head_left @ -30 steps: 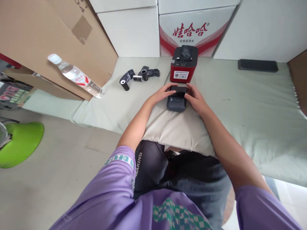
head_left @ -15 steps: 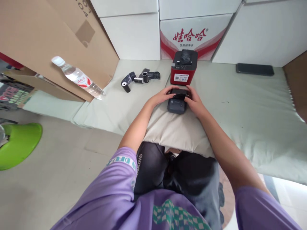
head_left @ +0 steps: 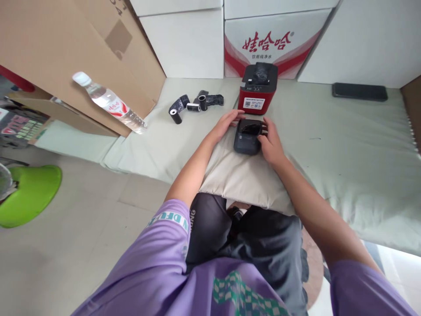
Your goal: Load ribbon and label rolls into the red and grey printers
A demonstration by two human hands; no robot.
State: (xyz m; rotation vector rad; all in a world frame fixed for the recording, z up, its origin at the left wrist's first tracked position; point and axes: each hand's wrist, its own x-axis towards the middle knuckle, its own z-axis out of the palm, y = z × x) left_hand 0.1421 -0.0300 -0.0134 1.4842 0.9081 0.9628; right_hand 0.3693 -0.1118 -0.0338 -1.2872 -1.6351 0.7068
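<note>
A small dark grey label printer [head_left: 247, 139] lies on a beige cushion [head_left: 240, 180] on the pale green mat. Its top compartment is open and shows a black roll inside. My right hand [head_left: 270, 142] grips the printer's right side. My left hand [head_left: 228, 123] rests at its upper left corner with the fingers stretched out toward the far edge. Just beyond stands a red and black printer [head_left: 258, 89].
Several black ribbon rolls [head_left: 190, 105] lie on the mat [head_left: 345, 140] to the left of the red printer. A water bottle [head_left: 108, 103] leans on a cardboard box [head_left: 66, 52]. A black phone [head_left: 359, 91] lies far right. White cartons [head_left: 269, 41] line the back. A green object [head_left: 29, 193] sits on the floor.
My hands have drawn apart from over the small printer's top, so the open compartment with the black roll now shows. My left hand has shifted to the far left corner.
</note>
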